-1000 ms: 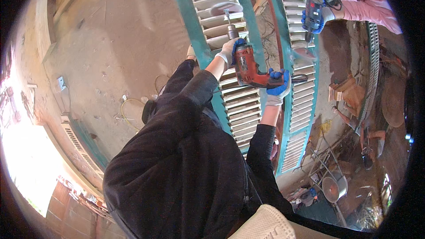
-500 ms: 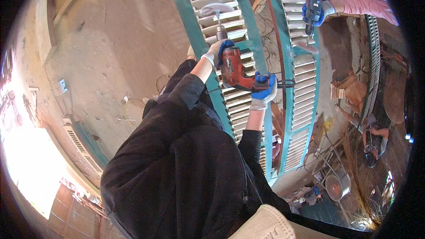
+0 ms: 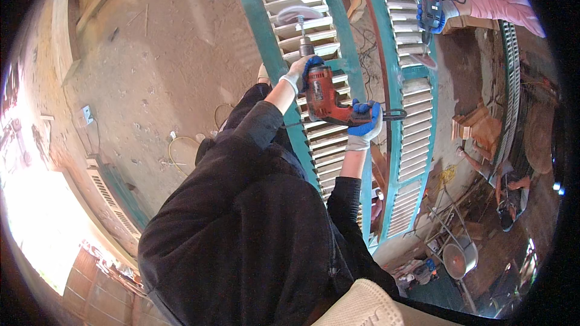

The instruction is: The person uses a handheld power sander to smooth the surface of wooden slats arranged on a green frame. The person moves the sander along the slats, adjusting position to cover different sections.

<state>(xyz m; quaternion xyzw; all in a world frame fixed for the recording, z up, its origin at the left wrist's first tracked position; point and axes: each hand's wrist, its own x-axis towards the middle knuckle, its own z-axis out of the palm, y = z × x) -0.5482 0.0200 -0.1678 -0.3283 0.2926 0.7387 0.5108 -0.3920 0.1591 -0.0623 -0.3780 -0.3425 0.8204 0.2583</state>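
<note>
A red electric drill (image 3: 326, 98) lies across both my gloved hands. My left hand (image 3: 298, 74) is wrapped round its front end behind the chuck, while my right hand (image 3: 366, 122) grips the handle, fingers curled. From the chuck a shaft carries a round sanding disc (image 3: 300, 14), blurred at its rim. It sits over the pale slats of a louvered shutter (image 3: 331, 145) with a green frame. I cannot tell how firmly the disc touches the slats. A black cord leaves the handle beside my right hand.
A second green louvered shutter (image 3: 412, 115) stands to the right. Over it a person in pink works a dark drill (image 3: 431, 9) with gloved hands. Another person (image 3: 511, 196) is at far right, near a round metal fan (image 3: 460, 256). A yellow cord (image 3: 173, 152) lies on the floor at left.
The view has shifted slightly. My hands and the red drill keep nearly the same place over the shutter. The other person's drill has tilted, its disc now lower right.
</note>
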